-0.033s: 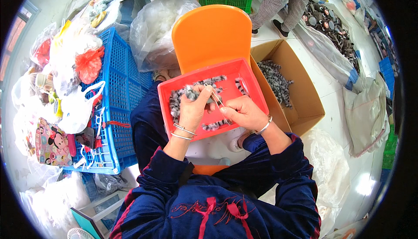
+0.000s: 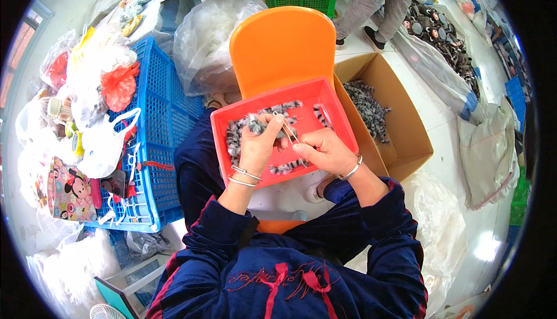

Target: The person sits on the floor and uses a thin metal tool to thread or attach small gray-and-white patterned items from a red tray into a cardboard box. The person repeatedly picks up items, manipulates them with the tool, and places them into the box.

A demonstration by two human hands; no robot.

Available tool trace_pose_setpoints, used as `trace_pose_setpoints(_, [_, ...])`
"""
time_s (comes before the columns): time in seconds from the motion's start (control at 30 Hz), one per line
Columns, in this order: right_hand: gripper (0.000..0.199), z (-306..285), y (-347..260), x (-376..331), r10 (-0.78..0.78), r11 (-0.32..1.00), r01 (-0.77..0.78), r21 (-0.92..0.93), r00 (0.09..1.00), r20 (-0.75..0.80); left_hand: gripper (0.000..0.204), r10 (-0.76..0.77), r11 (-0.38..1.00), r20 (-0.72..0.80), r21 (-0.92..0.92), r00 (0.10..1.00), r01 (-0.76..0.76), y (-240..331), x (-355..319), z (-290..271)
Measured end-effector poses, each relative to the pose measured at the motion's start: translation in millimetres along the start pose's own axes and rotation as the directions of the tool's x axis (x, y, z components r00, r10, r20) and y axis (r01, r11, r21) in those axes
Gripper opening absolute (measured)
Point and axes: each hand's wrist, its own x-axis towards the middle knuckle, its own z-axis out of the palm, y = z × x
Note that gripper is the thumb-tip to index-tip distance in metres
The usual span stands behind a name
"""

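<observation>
Over a red plastic tray (image 2: 342, 127), my left hand (image 2: 260, 148) pinches a small grey-and-black furry piece (image 2: 255, 125). My right hand (image 2: 325, 148) grips a thin, two-legged metal tool like forceps (image 2: 290, 131). Its far end reaches the fingertips of my left hand, where the detail is too small to make out. Striped grey-and-black plush strips (image 2: 285, 168) lie in the tray beneath and around my hands. The tray rests on an orange chair (image 2: 282, 46).
On the right stands an open cardboard box (image 2: 413, 139) with more grey plush pieces (image 2: 366, 107). A blue crate (image 2: 168, 87) loaded with bags is at left. Behind it sits a clear bag of white stuffing (image 2: 214, 34). A person (image 2: 377, 0) stands at the back.
</observation>
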Motion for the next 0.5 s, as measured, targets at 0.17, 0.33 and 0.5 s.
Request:
trace_pose_setpoints(0.17, [0.035, 2.7, -7.2, -0.8, -0.023, 0.999, 0.022, -0.028, 0.999, -0.046, 0.027, 0.033, 0.998, 0.011, 0.060, 0.999, -0.034, 3.6, -2.6, 1.3])
trace_pose_setpoints(0.33, [0.036, 15.3, -6.0, 0.8, -0.054, 0.998, 0.055, 0.011, 0.996, -0.073, 0.032, 0.240, 0.961, -0.074, 0.160, 0.968, -0.226, -5.7, -0.8, 3.1])
trace_pose_setpoints(0.5, [0.036, 35.8, -15.5, 0.3, -0.027, 0.998, 0.034, 0.043, 0.988, -0.152, 0.032, 0.390, 0.915, -0.150, 0.173, 0.908, -0.364, -10.1, 5.1, 10.3])
